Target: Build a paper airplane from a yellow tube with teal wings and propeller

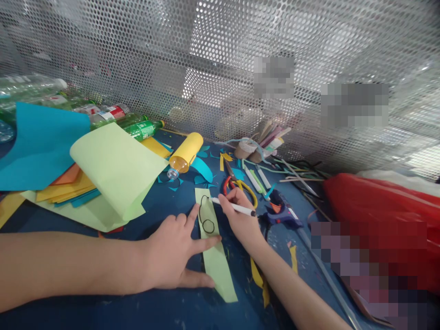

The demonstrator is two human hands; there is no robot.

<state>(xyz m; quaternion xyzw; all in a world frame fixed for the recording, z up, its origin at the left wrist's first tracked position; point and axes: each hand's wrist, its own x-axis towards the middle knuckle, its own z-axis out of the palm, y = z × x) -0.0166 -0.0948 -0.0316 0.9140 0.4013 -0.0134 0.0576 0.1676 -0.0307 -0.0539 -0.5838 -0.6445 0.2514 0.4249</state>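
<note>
A narrow strip of pale green paper (216, 256) lies on the blue table (165, 201), with black pen outlines drawn on its upper half. My left hand (175, 250) lies flat with fingers spread, pressing on the strip's left edge. My right hand (239, 215) is closed around a white marker (237, 207), whose tip points left at the strip's upper part.
Sheets of blue, pale green and orange paper (103, 169) pile at the left, with plastic bottles (137, 128) behind. A bottle wrapped in yellow paper (185, 153), scissors (240, 185), a blue glue gun (282, 213), sticks and paper scraps lie nearby. Red plastic (378, 206) is at the right. Perforated metal mesh (220, 55) closes the back.
</note>
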